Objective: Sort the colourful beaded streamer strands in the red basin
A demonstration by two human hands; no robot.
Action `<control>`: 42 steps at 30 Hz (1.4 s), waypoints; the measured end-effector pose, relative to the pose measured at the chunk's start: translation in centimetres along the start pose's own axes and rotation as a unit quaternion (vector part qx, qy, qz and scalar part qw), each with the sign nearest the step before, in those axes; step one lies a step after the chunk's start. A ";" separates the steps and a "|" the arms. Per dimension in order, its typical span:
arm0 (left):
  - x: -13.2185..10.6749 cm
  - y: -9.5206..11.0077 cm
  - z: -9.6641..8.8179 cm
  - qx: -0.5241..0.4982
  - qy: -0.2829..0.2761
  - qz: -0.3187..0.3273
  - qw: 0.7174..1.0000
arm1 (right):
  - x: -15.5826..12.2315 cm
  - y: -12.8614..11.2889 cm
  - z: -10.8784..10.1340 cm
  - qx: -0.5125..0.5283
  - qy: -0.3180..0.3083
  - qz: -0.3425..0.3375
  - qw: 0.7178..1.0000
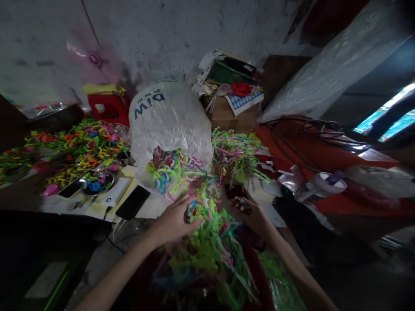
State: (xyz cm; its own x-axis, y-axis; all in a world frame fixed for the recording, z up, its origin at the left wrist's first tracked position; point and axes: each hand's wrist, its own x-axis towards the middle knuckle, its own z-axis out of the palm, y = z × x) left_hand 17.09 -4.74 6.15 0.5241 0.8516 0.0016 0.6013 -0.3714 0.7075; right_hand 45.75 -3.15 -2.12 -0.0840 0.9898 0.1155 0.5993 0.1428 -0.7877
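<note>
My left hand (177,219) is curled around a small multicoloured plastic piece (190,211) at the edge of a heap of green, pink and blue plastic strips (207,246) in front of me. My right hand (249,212) is closed on a small dark piece (244,204) just right of the heap. Both hands sit close together, with the strips between them.
A big clear plastic bag (168,121) spills more coloured strips (236,151) behind the hands. Two phones (132,203) and a white power bank (115,192) lie left. Piles of coloured pieces (81,147), a red stool (108,108), a cardboard box (227,114) and a bottle (319,183) surround the area.
</note>
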 end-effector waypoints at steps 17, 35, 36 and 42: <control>0.6 0.1 0.6 0.146 -0.059 0.020 0.987 | -1.5 -1.6 0.7 0.018 0.019 0.009 1.000; -2.2 -0.3 3.2 0.333 -0.254 0.125 0.899 | -8.8 -8.8 3.4 -0.008 -0.248 -0.066 0.966; -2.2 -0.6 3.6 0.336 -0.253 0.124 0.899 | -9.6 -9.1 3.9 -0.027 -0.262 -0.073 0.962; -2.0 -0.1 4.2 0.344 -0.258 0.133 0.893 | -13.9 -8.0 5.3 -0.037 -0.282 -0.029 0.958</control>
State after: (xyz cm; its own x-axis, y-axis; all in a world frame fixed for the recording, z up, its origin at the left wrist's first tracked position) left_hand 18.46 -7.91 3.11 0.8048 0.4814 -0.3473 0.5492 -0.8259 0.1279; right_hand 37.91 -17.99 -0.67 -0.5237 0.8272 -0.2038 0.6337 0.2184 -0.7421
